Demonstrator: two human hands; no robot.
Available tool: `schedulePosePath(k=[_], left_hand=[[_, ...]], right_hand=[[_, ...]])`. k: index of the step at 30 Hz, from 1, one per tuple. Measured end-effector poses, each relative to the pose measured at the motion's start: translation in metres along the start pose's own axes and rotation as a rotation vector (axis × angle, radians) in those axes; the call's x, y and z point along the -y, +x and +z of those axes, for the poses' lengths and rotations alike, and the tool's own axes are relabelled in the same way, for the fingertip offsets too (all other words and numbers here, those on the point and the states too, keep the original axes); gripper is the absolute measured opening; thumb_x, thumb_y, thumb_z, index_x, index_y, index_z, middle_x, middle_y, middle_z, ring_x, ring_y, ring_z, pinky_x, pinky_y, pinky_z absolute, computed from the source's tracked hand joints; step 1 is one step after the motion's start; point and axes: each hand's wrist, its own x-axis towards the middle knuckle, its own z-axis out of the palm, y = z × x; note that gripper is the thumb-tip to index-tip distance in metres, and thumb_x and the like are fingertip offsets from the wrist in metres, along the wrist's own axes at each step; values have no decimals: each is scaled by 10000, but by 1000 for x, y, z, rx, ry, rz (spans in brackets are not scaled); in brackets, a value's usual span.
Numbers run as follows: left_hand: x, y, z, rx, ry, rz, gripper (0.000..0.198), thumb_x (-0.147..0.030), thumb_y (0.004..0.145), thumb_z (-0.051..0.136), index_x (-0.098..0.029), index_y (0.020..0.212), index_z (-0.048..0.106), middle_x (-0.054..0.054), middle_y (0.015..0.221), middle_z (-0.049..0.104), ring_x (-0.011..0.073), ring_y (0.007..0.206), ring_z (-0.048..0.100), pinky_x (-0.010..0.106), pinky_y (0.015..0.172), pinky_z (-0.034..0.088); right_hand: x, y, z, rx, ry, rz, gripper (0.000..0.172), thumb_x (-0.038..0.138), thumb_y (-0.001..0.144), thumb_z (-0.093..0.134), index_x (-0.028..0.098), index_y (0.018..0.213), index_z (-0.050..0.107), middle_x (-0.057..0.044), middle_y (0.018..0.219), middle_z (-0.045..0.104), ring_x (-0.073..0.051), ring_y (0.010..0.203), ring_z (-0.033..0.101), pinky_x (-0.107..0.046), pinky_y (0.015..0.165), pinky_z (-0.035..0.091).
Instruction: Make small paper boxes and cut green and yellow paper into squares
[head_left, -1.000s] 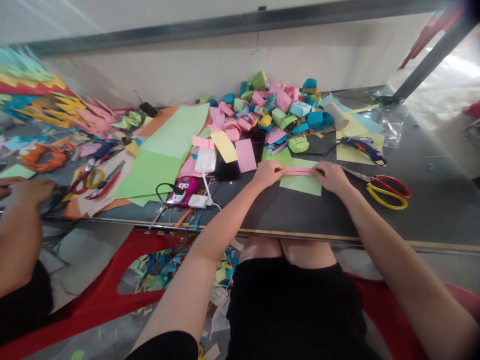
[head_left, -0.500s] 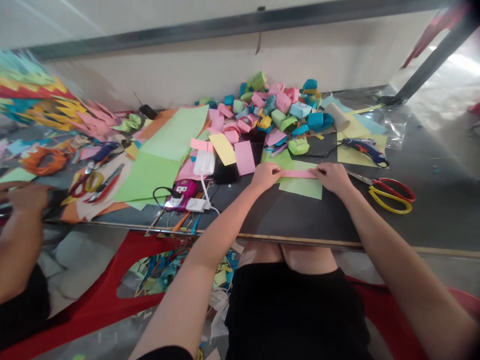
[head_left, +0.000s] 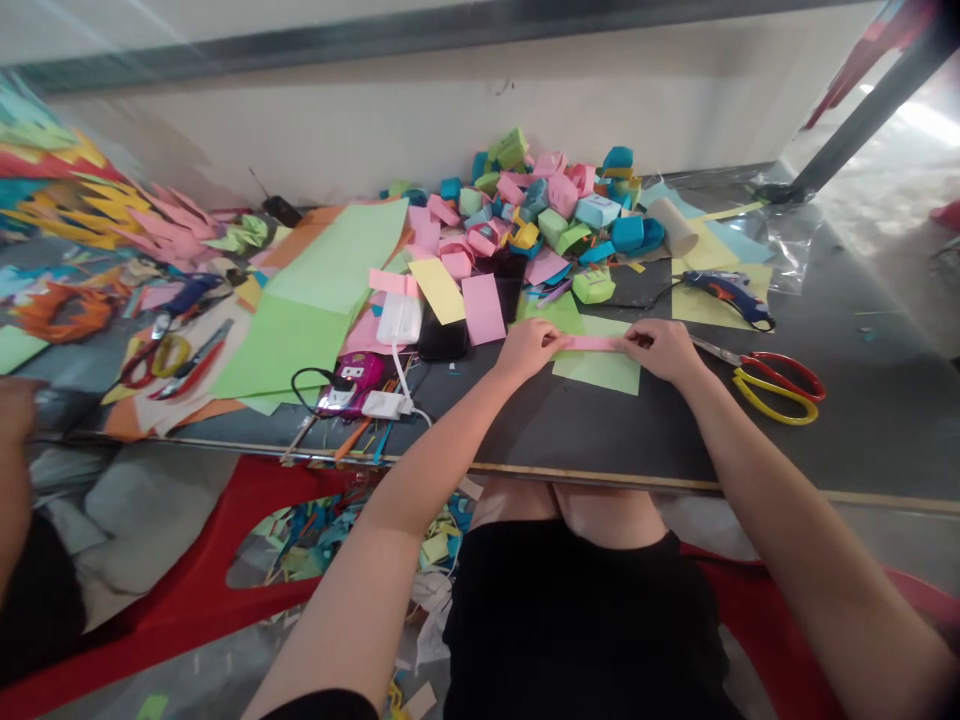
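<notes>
A narrow pink paper strip (head_left: 594, 343) stretches level between my two hands. My left hand (head_left: 531, 346) pinches its left end, and my right hand (head_left: 663, 350) pinches the right end. Beneath the strip lies a pale green paper sheet (head_left: 600, 372) on the dark table. Just right of my right hand rest scissors (head_left: 780, 385) with one red and one yellow handle loop. A blue glue gun (head_left: 727, 298) lies beyond them on yellow paper. The fingertips partly cover both strip ends.
Folded paper pieces (head_left: 555, 205) are heaped against the wall. To the left are a phone (head_left: 442, 336), a pink power socket (head_left: 352, 385) with white plugs, and large green sheets (head_left: 300, 335). A co-worker's arm (head_left: 13, 470) shows at the far left.
The view has shifted slightly, so things on the table sit a little further left. Both hands keep hold of the pink strip. The co-worker's hand has drawn back toward the left edge.
</notes>
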Motion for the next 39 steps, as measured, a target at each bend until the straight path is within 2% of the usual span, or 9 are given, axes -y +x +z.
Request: schedulePosePath(k=[7, 11, 15, 19, 23, 28, 31, 36, 39], left_hand=[[2, -2, 2, -25, -2, -22, 240, -327, 977, 720, -190, 781, 741, 68, 928, 795, 187, 837, 689, 331, 783, 512], [3, 0, 1, -53, -16, -74, 222, -292, 906, 804, -197, 722, 723, 56, 841, 778, 193, 813, 681, 343, 779, 511], [4, 1, 2, -97, -45, -74, 231, -267, 851, 857, -210, 683, 711, 45, 797, 767, 204, 828, 677, 366, 824, 525], [5, -1, 3, -110, -12, -67, 256, -281, 849, 860, -216, 665, 693, 45, 789, 760, 225, 880, 666, 387, 846, 533], [7, -2, 3, -105, 20, -54, 274, -301, 861, 850, -214, 665, 680, 44, 809, 763, 226, 904, 657, 395, 867, 537], [8, 0, 3, -85, 22, -81, 259, -318, 853, 855, -215, 689, 683, 49, 838, 770, 236, 938, 666, 410, 879, 545], [7, 0, 1, -76, 5, -86, 260, -310, 856, 848, -217, 690, 671, 49, 843, 768, 236, 948, 672, 419, 902, 547], [1, 0, -3, -45, 2, -118, 265, -300, 857, 838, -213, 690, 650, 53, 854, 767, 215, 860, 686, 392, 852, 543], [-1, 0, -4, -53, 3, -124, 283, -302, 852, 841, -212, 679, 636, 50, 843, 763, 210, 844, 693, 367, 812, 533]], right_hand=[[1, 0, 6, -37, -2, 85, 494, 638, 873, 657, 225, 604, 639, -42, 619, 651, -188, 591, 571, -336, 605, 399], [5, -1, 8, -61, 19, 173, 373, 545, 804, 743, 217, 628, 711, -36, 605, 666, -185, 590, 588, -323, 613, 421], [7, 1, 8, -80, 39, 253, 215, 415, 741, 792, 201, 724, 776, -46, 676, 718, -184, 627, 612, -314, 646, 455], [8, 2, 8, -56, 62, 279, 91, 293, 736, 778, 202, 733, 781, -35, 673, 717, -185, 643, 622, -316, 665, 465], [9, 1, 8, -65, 57, 290, 60, 252, 741, 763, 199, 741, 789, -38, 681, 724, -191, 650, 626, -324, 680, 474], [9, 1, 8, -42, 57, 253, 240, 236, 786, 729, 194, 984, 858, -63, 805, 784, -194, 680, 647, -332, 705, 499], [5, -2, 8, -18, 29, 210, 257, 260, 815, 725, 198, 1022, 864, -77, 849, 797, -210, 703, 663, -347, 711, 519], [-3, -12, 3, -85, -82, 51, 252, 258, 876, 660, 230, 1029, 859, -90, 915, 793, -244, 782, 698, -398, 782, 569], [-2, -15, -1, -178, -106, -98, 293, 246, 926, 597, 260, 1068, 853, -92, 942, 778, -263, 879, 703, -443, 872, 573]])
